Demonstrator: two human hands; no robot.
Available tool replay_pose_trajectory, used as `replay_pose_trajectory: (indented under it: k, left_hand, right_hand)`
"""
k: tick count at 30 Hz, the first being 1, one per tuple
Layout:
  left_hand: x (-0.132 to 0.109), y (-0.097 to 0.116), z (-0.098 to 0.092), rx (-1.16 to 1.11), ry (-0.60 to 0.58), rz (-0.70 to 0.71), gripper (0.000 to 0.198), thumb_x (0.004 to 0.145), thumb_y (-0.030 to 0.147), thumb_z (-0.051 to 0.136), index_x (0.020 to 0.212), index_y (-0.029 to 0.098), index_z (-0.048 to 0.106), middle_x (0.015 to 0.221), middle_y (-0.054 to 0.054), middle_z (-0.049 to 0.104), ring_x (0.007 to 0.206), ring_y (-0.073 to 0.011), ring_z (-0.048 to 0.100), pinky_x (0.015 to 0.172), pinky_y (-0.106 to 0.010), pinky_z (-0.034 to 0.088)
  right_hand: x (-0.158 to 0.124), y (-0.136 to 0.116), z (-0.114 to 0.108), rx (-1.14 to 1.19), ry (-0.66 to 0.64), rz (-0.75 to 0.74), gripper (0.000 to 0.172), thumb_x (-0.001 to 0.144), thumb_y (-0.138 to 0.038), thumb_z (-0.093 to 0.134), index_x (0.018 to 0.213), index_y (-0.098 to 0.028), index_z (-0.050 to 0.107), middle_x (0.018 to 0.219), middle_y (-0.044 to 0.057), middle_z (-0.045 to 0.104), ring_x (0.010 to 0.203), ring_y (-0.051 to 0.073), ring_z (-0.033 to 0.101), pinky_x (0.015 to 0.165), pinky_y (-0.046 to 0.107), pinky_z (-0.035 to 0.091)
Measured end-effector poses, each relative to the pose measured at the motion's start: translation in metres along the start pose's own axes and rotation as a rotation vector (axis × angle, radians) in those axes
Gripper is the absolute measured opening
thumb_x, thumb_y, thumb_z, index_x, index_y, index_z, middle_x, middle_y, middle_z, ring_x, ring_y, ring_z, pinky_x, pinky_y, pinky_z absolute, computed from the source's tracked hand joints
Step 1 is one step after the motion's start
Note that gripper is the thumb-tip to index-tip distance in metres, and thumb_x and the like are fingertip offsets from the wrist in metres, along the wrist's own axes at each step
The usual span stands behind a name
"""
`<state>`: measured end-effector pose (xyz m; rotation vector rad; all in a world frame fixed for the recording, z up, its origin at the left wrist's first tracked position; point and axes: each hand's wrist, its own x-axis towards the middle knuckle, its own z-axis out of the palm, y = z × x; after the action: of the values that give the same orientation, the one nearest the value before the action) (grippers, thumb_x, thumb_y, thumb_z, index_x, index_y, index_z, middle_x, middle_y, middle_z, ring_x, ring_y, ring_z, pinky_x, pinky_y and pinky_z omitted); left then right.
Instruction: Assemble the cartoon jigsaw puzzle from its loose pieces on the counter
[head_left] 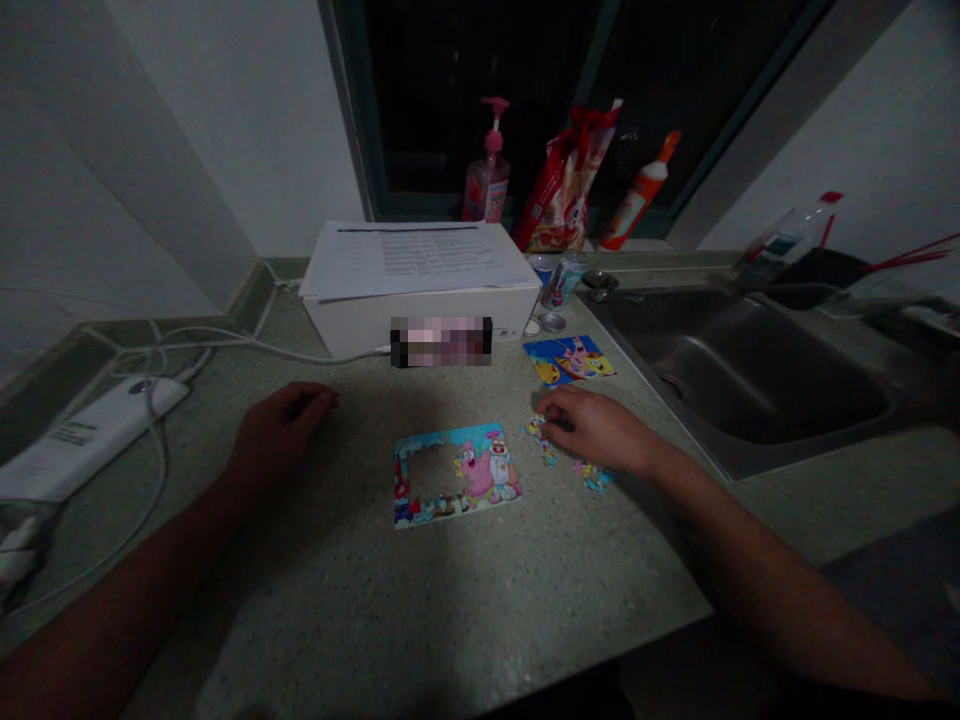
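**A:** What's at the far left of the speckled grey-green counter (360, 610)?

**B:** A white plastic power strip (90, 435) lying at a slant, with white cables (161, 345) looping around it; just to its right is the left hand (281, 430), its grip loosely curled and narrow, with nothing showing in it.

**A:** And the jigsaw?

**B:** The rectangular cardboard jigsaw (456, 475) lies flat between the two hands; its long axis runs left to right, tilted slightly so the right end points toward the wall; its glossy printed surface shows a pink cartoon starfish, and a ragged gap left of centre exposes the counter.

**A:** What about the right hand?

**B:** The right hand (592, 430) is just right of the jigsaw; its fingers curve down over a small cluster of loose jigsaw pieces (541, 440), the grip narrow; I can't tell whether it's pinching one; a second cluster of pieces (595, 477) sits just below it.

**A:** Further right?

**B:** A blue and yellow printed picture card (568, 360) lies above the hand, near the white cardboard box (420, 330) topped with printed paper sheets (416, 260); beyond them stand a pink pump bottle (487, 175), a red foil snack bag (566, 180) and an orange-capped bottle (637, 190); a brushed steel sink (742, 370) is set into the counter at the far right.
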<state>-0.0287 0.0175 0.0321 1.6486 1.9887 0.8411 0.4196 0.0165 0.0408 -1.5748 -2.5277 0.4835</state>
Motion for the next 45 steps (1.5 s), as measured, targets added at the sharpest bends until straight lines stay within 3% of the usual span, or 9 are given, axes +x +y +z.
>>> replay_pose_trajectory:
  k: [8, 18, 25, 30, 33, 37, 41, 45]
  left_hand:
    - [0.000, 0.002, 0.001, -0.029, 0.018, -0.016, 0.025, 0.087, 0.051, 0.063, 0.093, 0.031, 0.077, 0.102, -0.003, 0.087, 0.104, -0.0300, 0.080, 0.099, -0.041, 0.061]
    - [0.001, -0.003, 0.003, -0.052, 0.016, 0.015, 0.033, 0.086, 0.055, 0.062, 0.096, 0.028, 0.078, 0.104, -0.006, 0.086, 0.104, -0.0294, 0.080, 0.101, -0.041, 0.061]
    - [0.002, -0.005, 0.003, -0.046, 0.013, 0.039, 0.033, 0.087, 0.055, 0.061, 0.095, 0.027, 0.078, 0.099, -0.006, 0.086, 0.100, -0.0286, 0.080, 0.099, -0.041, 0.061]
    - [0.002, -0.004, 0.004, -0.046, 0.007, 0.049, 0.039, 0.086, 0.059, 0.059, 0.095, 0.025, 0.077, 0.099, -0.006, 0.086, 0.098, -0.0287, 0.080, 0.097, -0.040, 0.061]
    - [0.003, -0.004, 0.005, -0.046, 0.000, 0.053, 0.040, 0.086, 0.059, 0.058, 0.094, 0.025, 0.076, 0.099, -0.006, 0.086, 0.099, -0.0296, 0.079, 0.094, -0.040, 0.061]
    - [0.003, -0.005, 0.006, -0.061, -0.012, 0.052, 0.042, 0.085, 0.062, 0.057, 0.096, 0.026, 0.076, 0.099, -0.007, 0.086, 0.099, -0.0307, 0.079, 0.093, -0.041, 0.060]
    - [0.002, -0.005, 0.006, -0.055, -0.011, 0.058, 0.042, 0.086, 0.061, 0.056, 0.095, 0.026, 0.076, 0.100, -0.007, 0.086, 0.100, -0.0314, 0.080, 0.094, -0.042, 0.060]
    - [0.002, -0.005, 0.007, -0.057, -0.019, 0.064, 0.042, 0.087, 0.061, 0.056, 0.097, 0.025, 0.076, 0.101, -0.008, 0.086, 0.101, -0.0314, 0.079, 0.094, -0.043, 0.060]
  right_hand:
    - [0.004, -0.005, 0.002, 0.004, -0.015, 0.061, 0.014, 0.090, -0.020, 0.066, 0.103, -0.024, 0.071, 0.094, 0.006, 0.075, 0.081, 0.023, 0.068, 0.074, 0.037, 0.048]
    - [0.002, -0.008, 0.003, 0.034, 0.043, 0.038, 0.015, 0.088, -0.017, 0.067, 0.102, -0.024, 0.069, 0.102, 0.008, 0.078, 0.093, 0.026, 0.073, 0.080, 0.038, 0.051]
    - [0.001, -0.007, -0.001, 0.179, 0.033, 0.016, 0.007, 0.095, -0.021, 0.064, 0.094, -0.023, 0.070, 0.087, 0.005, 0.075, 0.076, 0.022, 0.068, 0.071, 0.035, 0.049]
    - [0.003, -0.006, -0.006, 0.320, 0.124, 0.010, 0.009, 0.094, -0.024, 0.065, 0.096, -0.022, 0.074, 0.077, 0.002, 0.068, 0.066, 0.018, 0.059, 0.062, 0.032, 0.043]
    - [0.005, -0.017, -0.009, 0.421, 0.143, 0.006, 0.013, 0.094, -0.029, 0.066, 0.097, -0.020, 0.075, 0.073, 0.000, 0.063, 0.061, 0.016, 0.053, 0.057, 0.030, 0.038]
    - [0.010, -0.050, -0.006, 0.539, 0.042, -0.042, 0.012, 0.095, -0.028, 0.067, 0.098, -0.020, 0.075, 0.074, -0.002, 0.064, 0.059, 0.014, 0.049, 0.055, 0.029, 0.036]
    - [0.019, -0.082, 0.009, 0.586, -0.047, -0.109, 0.007, 0.096, -0.021, 0.069, 0.098, -0.020, 0.076, 0.076, -0.002, 0.066, 0.063, 0.013, 0.053, 0.060, 0.028, 0.040]
    - [0.028, -0.097, 0.027, 0.600, -0.083, -0.150, 0.008, 0.095, -0.015, 0.071, 0.098, -0.020, 0.076, 0.079, -0.002, 0.068, 0.069, 0.013, 0.058, 0.065, 0.027, 0.043]
